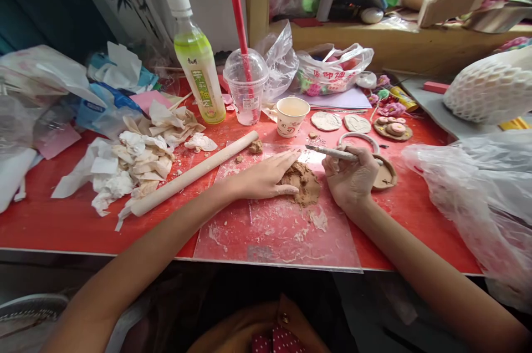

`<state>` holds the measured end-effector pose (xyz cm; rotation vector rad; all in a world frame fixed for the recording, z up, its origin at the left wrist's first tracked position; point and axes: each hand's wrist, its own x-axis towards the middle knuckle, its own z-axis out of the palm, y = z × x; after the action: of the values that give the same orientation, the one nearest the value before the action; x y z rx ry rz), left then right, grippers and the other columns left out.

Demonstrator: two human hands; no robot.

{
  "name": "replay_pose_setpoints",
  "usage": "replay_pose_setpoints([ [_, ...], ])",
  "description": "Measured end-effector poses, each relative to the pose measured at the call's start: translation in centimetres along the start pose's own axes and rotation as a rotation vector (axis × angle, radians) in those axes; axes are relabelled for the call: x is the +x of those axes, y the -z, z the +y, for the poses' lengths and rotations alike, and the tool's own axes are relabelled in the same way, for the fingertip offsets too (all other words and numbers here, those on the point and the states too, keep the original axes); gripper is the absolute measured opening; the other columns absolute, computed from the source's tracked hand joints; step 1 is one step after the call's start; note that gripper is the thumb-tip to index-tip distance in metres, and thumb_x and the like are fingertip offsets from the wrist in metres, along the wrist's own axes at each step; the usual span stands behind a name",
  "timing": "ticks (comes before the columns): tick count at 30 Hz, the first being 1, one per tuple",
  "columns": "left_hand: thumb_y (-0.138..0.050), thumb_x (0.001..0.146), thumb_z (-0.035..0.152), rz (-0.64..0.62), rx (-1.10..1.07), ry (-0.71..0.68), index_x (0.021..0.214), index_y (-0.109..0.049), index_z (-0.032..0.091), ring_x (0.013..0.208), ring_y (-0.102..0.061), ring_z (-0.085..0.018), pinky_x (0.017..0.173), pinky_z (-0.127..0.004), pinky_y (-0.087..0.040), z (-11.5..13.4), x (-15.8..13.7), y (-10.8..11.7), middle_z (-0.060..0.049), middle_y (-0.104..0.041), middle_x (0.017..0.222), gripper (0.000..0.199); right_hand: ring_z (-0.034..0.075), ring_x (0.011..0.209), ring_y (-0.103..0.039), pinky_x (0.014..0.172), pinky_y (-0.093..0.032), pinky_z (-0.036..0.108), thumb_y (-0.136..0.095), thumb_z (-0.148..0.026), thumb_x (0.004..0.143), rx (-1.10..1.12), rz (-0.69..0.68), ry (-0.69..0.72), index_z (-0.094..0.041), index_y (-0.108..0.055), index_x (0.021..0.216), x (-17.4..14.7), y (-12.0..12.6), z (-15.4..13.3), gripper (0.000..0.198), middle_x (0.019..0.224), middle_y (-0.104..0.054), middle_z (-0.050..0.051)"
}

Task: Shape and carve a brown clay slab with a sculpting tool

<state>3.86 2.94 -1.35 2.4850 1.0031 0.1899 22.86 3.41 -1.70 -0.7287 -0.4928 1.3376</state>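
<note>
A clear sheet [274,231] lies on the worktop [62,220] at its near edge, and a lump of clay [302,182] sits on the sheet's far right part. The left hand [266,178] rests flat against the lump's left side; the right hand [351,178] is just right of it, holding a tool [328,152]. A rolling pin [195,173] lies aslant left of the sheet, with crumpled tissues [137,162] farther left. Behind the sheet stand a bottle [198,65], a lidded cup [246,87] and a paper cup [292,116], left to right.

left hand [266,178] on clay [303,184], right hand [351,178] – knife [332,152]
</note>
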Motion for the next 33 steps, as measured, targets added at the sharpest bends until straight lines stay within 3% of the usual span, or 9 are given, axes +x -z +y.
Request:
replay_pose_setpoints([
  [8, -0.041, 0.089, 0.044, -0.058, 0.04, -0.035, 0.142, -0.015, 0.009, 0.139, -0.012, -0.024, 0.112, -0.035, -0.015, 2.2, 1.6, -0.5, -0.014, -0.012, 0.151, 0.069, 0.005, 0.037, -0.036, 0.038, -0.033, 0.02, -0.051, -0.018, 0.066, 0.033, -0.045, 0.009, -0.018, -0.045, 0.054, 0.3, -0.2, 0.7, 0.013, 0.051, -0.05, -0.004],
  [11, -0.037, 0.09, 0.042, -0.113, -0.004, -0.047, 0.137, -0.03, 0.007, 0.138, -0.018, -0.024, 0.112, -0.036, -0.018, 3.2, 2.5, -0.5, -0.015, -0.019, 0.149, 0.059, 0.005, 0.038, -0.036, 0.038, -0.033, 0.019, -0.05, -0.018, 0.066, 0.063, -0.024, 0.013, -0.018, -0.044, 0.054, 0.5, 0.0, 0.7, 0.013, 0.049, -0.047, -0.005],
  [15, -0.031, 0.093, 0.035, -0.086, -0.189, -0.061, 0.139, -0.027, 0.016, 0.136, -0.024, -0.018, 0.109, -0.032, -0.024, 2.8, 2.8, 1.3, -0.007, -0.022, 0.149, 0.05, 0.005, 0.038, -0.034, 0.038, -0.033, 0.02, -0.049, -0.019, 0.066, 0.094, -0.013, 0.004, -0.018, -0.042, 0.053, 0.8, 0.3, 0.5, 0.015, 0.044, -0.042, -0.006],
  [17, -0.026, 0.095, 0.031, -0.054, -0.214, -0.07, 0.139, -0.028, 0.02, 0.133, -0.03, -0.014, 0.107, -0.029, -0.027, 1.9, 2.2, 2.7, -0.004, -0.031, 0.146, 0.045, 0.006, 0.038, -0.033, 0.038, -0.032, 0.02, -0.049, -0.019, 0.066, 0.104, -0.014, -0.003, -0.019, -0.039, 0.051, 0.8, 0.3, 0.4, 0.017, 0.042, -0.04, -0.007],
  [19, -0.026, 0.096, 0.027, -0.01, -0.105, -0.077, 0.133, -0.038, 0.02, 0.126, -0.04, -0.013, 0.103, -0.027, -0.031, 1.0, 1.3, 3.6, -0.003, -0.044, 0.138, 0.04, 0.005, 0.037, -0.032, 0.038, -0.031, 0.02, -0.049, -0.019, 0.065, 0.113, -0.016, -0.008, -0.019, -0.037, 0.05, 0.8, 0.3, 0.3, 0.02, 0.042, -0.039, -0.007],
  [21, -0.029, 0.095, 0.032, 0.071, 0.15, -0.02, 0.122, -0.049, 0.017, 0.115, -0.049, -0.018, 0.097, -0.032, -0.035, 0.6, 0.3, 3.9, -0.007, -0.055, 0.123, 0.037, 0.005, 0.036, -0.03, 0.037, -0.03, 0.02, -0.05, -0.02, 0.065, 0.117, -0.019, -0.012, -0.019, -0.036, 0.05, 0.8, 0.2, 0.3, 0.021, 0.042, -0.04, -0.007],
  [25, -0.03, 0.091, 0.053, 0.145, 0.555, 0.132, 0.124, -0.047, 0.01, 0.096, -0.057, -0.024, 0.086, -0.035, -0.039, 1.2, -0.9, 2.6, -0.013, -0.062, 0.101, 0.057, 0.005, 0.036, -0.031, 0.037, -0.031, 0.02, -0.052, -0.02, 0.065, 0.111, -0.027, -0.019, -0.019, -0.042, 0.054, 0.7, 0.1, 0.3, 0.016, 0.047, -0.046, -0.006],
  [29, -0.022, 0.082, 0.071, 0.094, 0.577, 0.278, 0.139, -0.027, 0.01, 0.086, -0.061, -0.026, 0.07, -0.031, -0.04, 2.4, -0.1, 0.9, -0.013, -0.065, 0.093, 0.083, 0.005, 0.038, -0.035, 0.037, -0.032, 0.019, -0.054, -0.02, 0.065, 0.099, -0.027, -0.016, -0.018, -0.044, 0.057, 0.8, 0.2, 0.3, 0.013, 0.049, -0.049, -0.006],
  [33, -0.016, 0.074, 0.08, 0.066, 0.529, 0.334, 0.14, -0.024, 0.009, 0.083, -0.061, -0.031, 0.063, -0.032, -0.038, 2.9, 1.5, 0.2, -0.017, -0.066, 0.088, 0.097, 0.005, 0.038, -0.036, 0.038, -0.033, 0.019, -0.054, -0.021, 0.066, 0.093, -0.028, -0.013, -0.019, -0.043, 0.058, 0.9, 0.2, 0.5, 0.014, 0.049, -0.049, -0.006],
])
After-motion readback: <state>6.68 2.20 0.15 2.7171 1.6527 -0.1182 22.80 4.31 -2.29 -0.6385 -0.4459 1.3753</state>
